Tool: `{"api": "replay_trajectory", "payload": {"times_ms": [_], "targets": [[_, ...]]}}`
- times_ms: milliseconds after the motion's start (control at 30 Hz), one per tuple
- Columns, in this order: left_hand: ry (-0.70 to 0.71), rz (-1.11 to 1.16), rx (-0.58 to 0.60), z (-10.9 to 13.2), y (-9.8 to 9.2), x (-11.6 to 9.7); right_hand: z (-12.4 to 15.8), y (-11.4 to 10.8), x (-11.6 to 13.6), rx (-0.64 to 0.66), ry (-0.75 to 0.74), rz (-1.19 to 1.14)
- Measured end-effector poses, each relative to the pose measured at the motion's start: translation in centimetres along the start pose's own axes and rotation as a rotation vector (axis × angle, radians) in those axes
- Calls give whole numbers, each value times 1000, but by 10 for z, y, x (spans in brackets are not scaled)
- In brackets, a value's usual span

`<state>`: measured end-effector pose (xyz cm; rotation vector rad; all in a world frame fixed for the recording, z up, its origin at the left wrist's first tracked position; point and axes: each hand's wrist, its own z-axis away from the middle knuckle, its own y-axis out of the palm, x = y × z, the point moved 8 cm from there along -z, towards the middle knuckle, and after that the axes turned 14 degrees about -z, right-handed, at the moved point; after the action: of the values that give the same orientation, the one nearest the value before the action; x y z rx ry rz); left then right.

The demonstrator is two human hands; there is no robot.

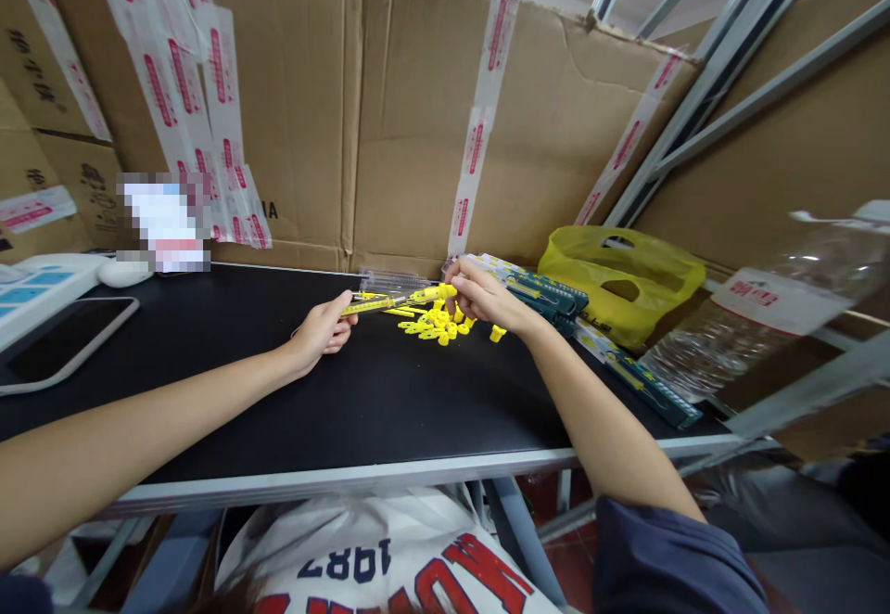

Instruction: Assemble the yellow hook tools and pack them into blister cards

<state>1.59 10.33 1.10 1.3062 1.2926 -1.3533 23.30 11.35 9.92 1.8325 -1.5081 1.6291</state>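
Note:
My left hand (321,334) is closed around the near end of a slim yellow pen-like tube (375,305) with dark marks along its side. The tube points right, towards my right hand (483,297), whose fingers pinch a yellow end piece (438,293) in line with it. Whether the two parts are fully joined I cannot tell. Just below lies a pile of small yellow plastic parts (445,328), with one loose yellow cap (498,333) to its right. Thin yellow sticks (398,311) and clear plastic tubes (393,280) lie behind the hands.
Dark green printed packs (549,294) lie right of the pile, another pack (654,390) nearer the edge. Beyond are a yellow plastic bag (626,271) and a large clear bottle (757,308). A phone (66,340) lies at left on the black table (389,410). Cardboard (410,122) walls the back.

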Motion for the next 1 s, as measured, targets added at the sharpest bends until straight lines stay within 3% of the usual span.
{"api": "replay_trajectory", "payload": {"times_ms": [167, 333, 433, 567, 767, 1000], "targets": [[7, 0, 2, -1, 0, -1, -1, 5, -1, 41, -13, -22], [-2, -5, 4, 1, 0, -1, -4, -1, -3, -32, -28, 135], [2, 0, 3, 1, 0, -2, -3, -3, -2, -45, -24, 68], [9, 10, 4, 1, 0, -2, -2, 4, 0, 30, -30, -64], [9, 8, 8, 0, 0, -2, -3, 2, -4, 2, -15, 90], [5, 2, -3, 1, 0, -1, -1, 6, 0, 43, -22, -52]]}}
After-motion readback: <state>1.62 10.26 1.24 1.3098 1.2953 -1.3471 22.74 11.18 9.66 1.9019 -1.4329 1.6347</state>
